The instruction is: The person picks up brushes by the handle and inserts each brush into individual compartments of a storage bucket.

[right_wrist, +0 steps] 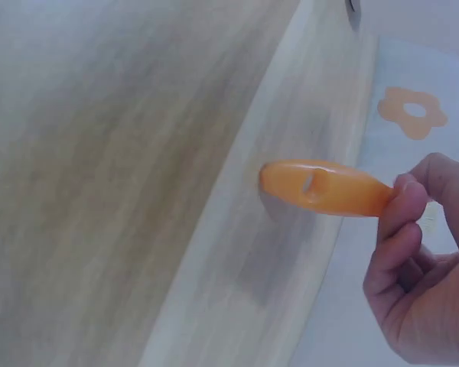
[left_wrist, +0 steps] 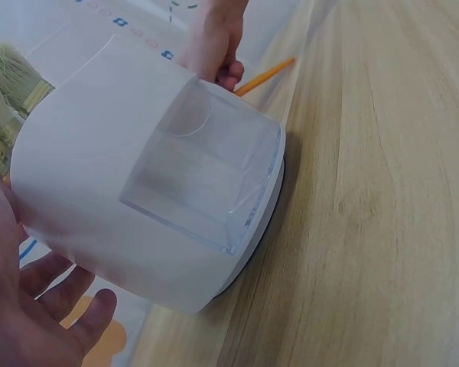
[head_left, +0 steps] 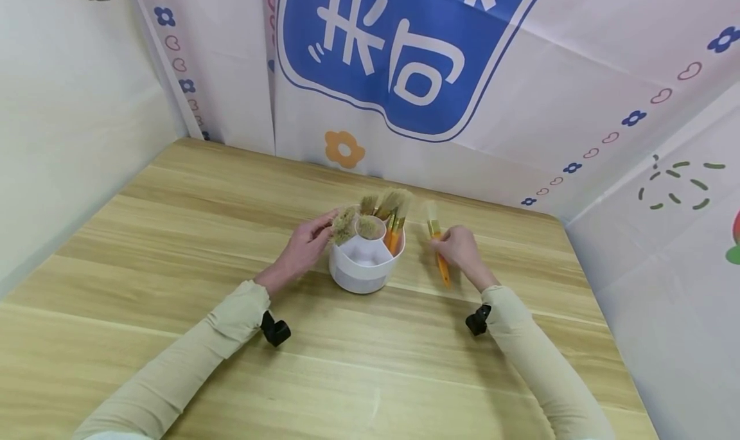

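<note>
On the wooden table stands a white round holder [head_left: 361, 276] with divided compartments and a clear front pocket [left_wrist: 206, 164]. Bristly brush heads [head_left: 344, 225] fill its left section. Paintbrushes [head_left: 395, 231] with orange handles stand at its right, bristles up. My left hand [head_left: 306, 244] is at the holder's left rim, beside the bristles; the left wrist view shows its lower fingers [left_wrist: 92, 317] loosely extended and spread. To the right of the holder, my right hand [head_left: 460, 247] pinches a paintbrush [head_left: 443, 272] between thumb and fingers, bristles up, its orange handle end [right_wrist: 314, 186] pointing down toward the table.
A white printed backdrop [head_left: 231, 74] with a blue sign and an orange flower rises along the table's back edge. White panels [head_left: 653, 247] flank the table [head_left: 347, 363] on both sides. Black wrist cameras [head_left: 274, 329] hang beneath both sleeves.
</note>
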{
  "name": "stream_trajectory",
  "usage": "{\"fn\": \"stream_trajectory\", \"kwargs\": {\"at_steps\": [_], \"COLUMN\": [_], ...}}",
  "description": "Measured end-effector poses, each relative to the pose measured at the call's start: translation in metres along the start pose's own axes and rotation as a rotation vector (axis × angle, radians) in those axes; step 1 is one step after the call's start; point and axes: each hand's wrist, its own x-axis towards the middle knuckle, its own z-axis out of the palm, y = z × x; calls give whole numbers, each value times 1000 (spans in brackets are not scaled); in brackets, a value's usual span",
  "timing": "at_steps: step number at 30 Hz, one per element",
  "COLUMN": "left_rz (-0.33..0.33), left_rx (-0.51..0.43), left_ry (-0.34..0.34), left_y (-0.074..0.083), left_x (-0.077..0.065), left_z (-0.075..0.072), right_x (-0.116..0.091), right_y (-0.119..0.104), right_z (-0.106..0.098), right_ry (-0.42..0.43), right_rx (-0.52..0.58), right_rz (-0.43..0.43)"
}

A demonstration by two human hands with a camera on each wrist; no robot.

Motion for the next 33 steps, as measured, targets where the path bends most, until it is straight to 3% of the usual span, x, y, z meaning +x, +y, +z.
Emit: {"fn": "stream_trajectory", "kwargs": {"at_steps": [5, 13, 17, 25, 33], "left_rz": [-6, -6, -4, -2, -12], "left_rx": [-2, 3, 5, 21, -2], "left_ry": [-4, -1, -4, 3, -10], "left_y": [1, 1, 2, 3, 3], "left_x": [0, 0, 0, 0, 0], "left_z": [0, 0, 0, 0, 0], "right_x": [-4, -9, -11, -16, -22], "right_y": [-1, 0, -1, -10, -24], "right_z": [-2, -3, -2, -4, -9], "right_ry": [105, 194, 238, 271, 265], "right_rx": [68, 222, 248, 312, 454], "right_rz": [-38, -99, -125, -164, -186]}}
